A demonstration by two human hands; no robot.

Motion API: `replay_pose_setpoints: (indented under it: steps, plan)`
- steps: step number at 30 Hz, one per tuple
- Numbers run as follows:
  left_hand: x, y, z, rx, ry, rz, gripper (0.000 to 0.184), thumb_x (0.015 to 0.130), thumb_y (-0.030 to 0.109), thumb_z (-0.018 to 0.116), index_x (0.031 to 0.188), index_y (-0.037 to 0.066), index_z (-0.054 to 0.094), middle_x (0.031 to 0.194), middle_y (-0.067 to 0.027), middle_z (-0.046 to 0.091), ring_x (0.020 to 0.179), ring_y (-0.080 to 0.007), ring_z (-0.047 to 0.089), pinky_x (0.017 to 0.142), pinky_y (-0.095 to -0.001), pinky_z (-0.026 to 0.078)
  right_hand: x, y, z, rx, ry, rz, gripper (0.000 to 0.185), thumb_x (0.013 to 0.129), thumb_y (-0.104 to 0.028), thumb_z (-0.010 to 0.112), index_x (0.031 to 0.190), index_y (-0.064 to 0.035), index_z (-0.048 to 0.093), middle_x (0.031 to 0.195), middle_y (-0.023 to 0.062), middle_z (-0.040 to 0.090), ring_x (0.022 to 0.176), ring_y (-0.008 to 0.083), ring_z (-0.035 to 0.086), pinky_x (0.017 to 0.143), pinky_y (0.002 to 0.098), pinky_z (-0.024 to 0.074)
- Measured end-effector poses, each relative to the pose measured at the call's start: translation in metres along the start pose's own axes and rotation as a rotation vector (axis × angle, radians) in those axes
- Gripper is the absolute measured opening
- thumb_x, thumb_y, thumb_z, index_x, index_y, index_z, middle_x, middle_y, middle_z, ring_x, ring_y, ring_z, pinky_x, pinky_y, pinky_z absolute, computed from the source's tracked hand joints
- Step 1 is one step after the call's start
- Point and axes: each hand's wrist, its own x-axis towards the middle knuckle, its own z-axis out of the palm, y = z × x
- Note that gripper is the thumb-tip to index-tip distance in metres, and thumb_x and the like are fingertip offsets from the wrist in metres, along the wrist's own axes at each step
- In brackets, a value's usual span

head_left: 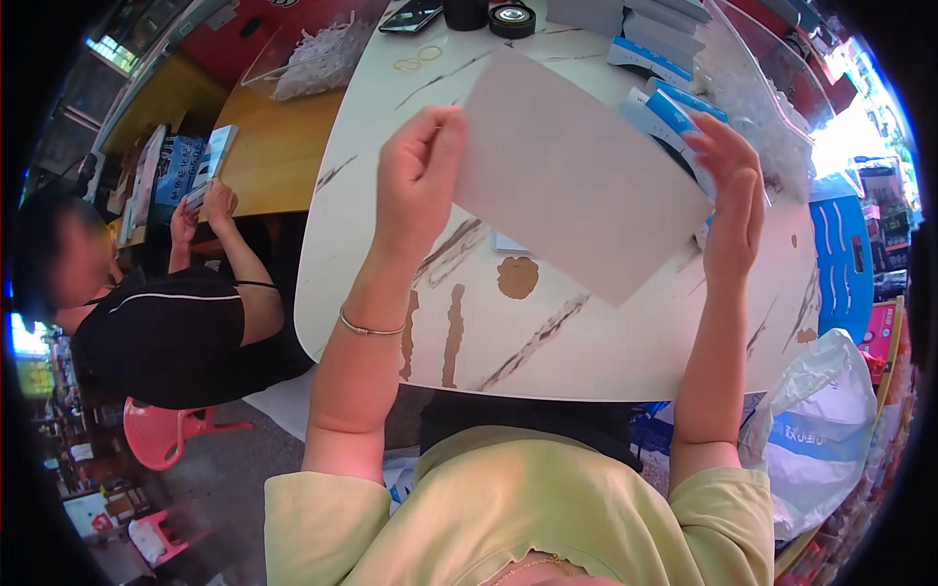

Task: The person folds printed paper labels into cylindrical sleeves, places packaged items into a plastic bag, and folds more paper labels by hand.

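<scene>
Pale green shirt (547, 488) is filling the near edge of the view; beyond it a white, brown-streaked table (332, 244) is stretching away, and a plain pale sheet (581, 181) is hanging aslant over its middle. Left hand (418, 181) is pinching the sheet's left side between thumb and curled fingers; right hand (733, 190) is blurring beside the opposite corner, its fingers looking loosely apart and gripping nothing visible — whether it is touching the sheet, I cannot tell. Around that right hand, blue-and-white boxes (652, 61) are lying along the table's right side; a phone (412, 16) is resting at the far end, and yellow rubber bands (418, 61) are lying just nearer. Judging by the pose, the step in hand is handling the sheet in the air, perhaps turning or squaring it; the next move seems to be calling for the right fingers to close on the free corner, so that both sides are getting support — the left pinch staying light against creasing, the right hand minding the boxes so near it.
</scene>
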Motion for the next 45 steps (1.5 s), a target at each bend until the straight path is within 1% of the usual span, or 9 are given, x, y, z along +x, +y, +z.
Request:
replay_pose_setpoints:
  steps: [2,6,10,15,24,35,41,43,45]
  plan:
    - [0.000,-0.001,-0.001,-0.034,-0.048,-0.074,0.022,0.091,0.018,0.048,0.090,-0.001,0.058,0.070,0.0066,0.051,0.062,0.0003,0.040,0.055,-0.0149,0.033,-0.003,-0.009,0.002,0.535,-0.321,0.309,0.033,0.089,-0.018,0.047,0.118,-0.0029,0.049,0.109,0.0062,0.057,0.093,0.0143,0.055,0.077,0.0237,0.0425]
    - [0.002,-0.003,0.000,-0.264,-0.064,-0.239,0.029,0.092,0.027,0.047,0.100,0.001,0.056,0.079,0.0023,0.058,0.070,-0.0028,0.051,0.060,-0.0170,0.041,-0.007,-0.026,0.008,0.313,-0.547,0.415,0.043,0.080,-0.007,0.060,0.121,-0.0097,0.047,0.106,0.0070,0.056,0.087,0.0131,0.056,0.075,0.0248,0.0461]
    - [0.005,0.003,-0.005,-0.734,-0.130,-0.451,0.046,0.089,0.041,0.045,0.113,0.002,0.045,0.096,-0.0070,0.059,0.085,-0.0142,0.059,0.074,-0.0269,0.051,-0.009,-0.024,0.016,0.414,-0.322,0.504,0.051,0.077,-0.006,0.065,0.123,-0.0124,0.044,0.096,0.0087,0.060,0.085,0.0146,0.059,0.072,0.0264,0.0491]
    - [-0.002,0.000,0.007,-0.423,-0.323,-0.400,0.052,0.087,0.047,0.047,0.113,0.001,0.047,0.098,-0.0082,0.059,0.088,-0.0173,0.060,0.074,-0.0300,0.053,-0.009,-0.019,0.019,0.371,-0.227,0.508,0.051,0.077,-0.009,0.066,0.123,-0.0098,0.043,0.092,0.0079,0.061,0.083,0.0146,0.060,0.071,0.0265,0.0495]
    - [-0.001,-0.001,-0.002,-0.727,-0.390,-0.382,0.049,0.087,0.042,0.050,0.111,0.001,0.048,0.095,-0.0085,0.059,0.088,-0.0167,0.060,0.071,-0.0299,0.052,-0.010,-0.014,0.016,0.361,-0.235,0.550,0.035,0.084,-0.018,0.059,0.116,-0.0068,0.050,0.095,0.0056,0.058,0.085,0.0110,0.056,0.075,0.0213,0.0441]
    - [-0.021,0.005,0.027,-0.358,-0.718,-0.426,0.027,0.090,0.019,0.048,0.110,0.000,0.048,0.082,-0.0054,0.058,0.069,-0.0112,0.058,0.064,-0.0245,0.050,-0.017,-0.017,0.030,0.366,0.003,0.574,0.034,0.087,-0.015,0.055,0.118,-0.0050,0.044,0.092,0.0067,0.058,0.082,0.0095,0.054,0.071,0.0195,0.0430]
    - [-0.024,0.005,0.029,-0.396,-0.653,-0.354,0.027,0.092,0.020,0.045,0.105,-0.003,0.050,0.077,-0.0065,0.058,0.067,-0.0122,0.059,0.060,-0.0233,0.050,-0.024,-0.019,0.039,0.257,0.080,0.479,0.031,0.085,-0.012,0.057,0.115,-0.0077,0.047,0.090,0.0063,0.058,0.081,0.0128,0.054,0.073,0.0231,0.0435]
    - [-0.023,0.003,0.028,-0.314,-0.610,-0.321,0.025,0.092,0.020,0.045,0.098,-0.003,0.053,0.076,-0.0063,0.058,0.062,-0.0109,0.057,0.058,-0.0221,0.048,-0.022,-0.018,0.039,-0.608,0.027,-0.077,0.031,0.081,-0.009,0.061,0.111,-0.0118,0.051,0.087,0.0059,0.056,0.080,0.0190,0.055,0.077,0.0299,0.0428]
    - [-0.023,0.002,0.028,-0.315,-0.603,-0.333,0.024,0.092,0.020,0.046,0.097,-0.003,0.054,0.076,-0.0056,0.057,0.061,-0.0100,0.056,0.057,-0.0214,0.047,-0.018,-0.028,0.039,-0.520,0.079,-0.068,0.027,0.072,-0.007,0.067,0.098,-0.0127,0.059,0.084,0.0051,0.055,0.080,0.0233,0.054,0.080,0.0362,0.0403]
